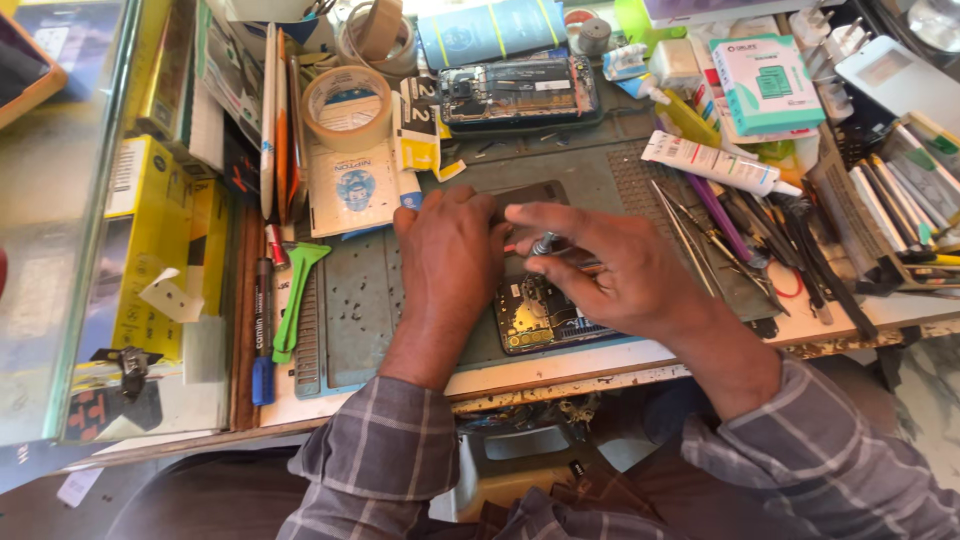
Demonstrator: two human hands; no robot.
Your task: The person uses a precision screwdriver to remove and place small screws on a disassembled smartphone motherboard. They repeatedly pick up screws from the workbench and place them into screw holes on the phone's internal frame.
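An opened phone (pixel 540 315) lies on the grey-green work mat (pixel 360 310), its inner boards showing below my hands. My left hand (pixel 447 262) rests on the phone's upper part and steadies it, fingers curled against its top edge. My right hand (pixel 600 270) pinches a small screwdriver (pixel 545 244) with a silver tip and an orange band, held over the phone's middle. A dark flat panel (pixel 530 192) lies just beyond my fingers. Much of the phone is hidden under both hands.
A second opened phone (pixel 520 92) lies at the back. Tape rolls (pixel 348 105), a white tube (pixel 712 163), tweezers and picks (pixel 720 235), a green pry tool (pixel 292 300), a blue marker (pixel 262 330), yellow boxes (pixel 150 240) and tiny screws (pixel 360 305) crowd the bench.
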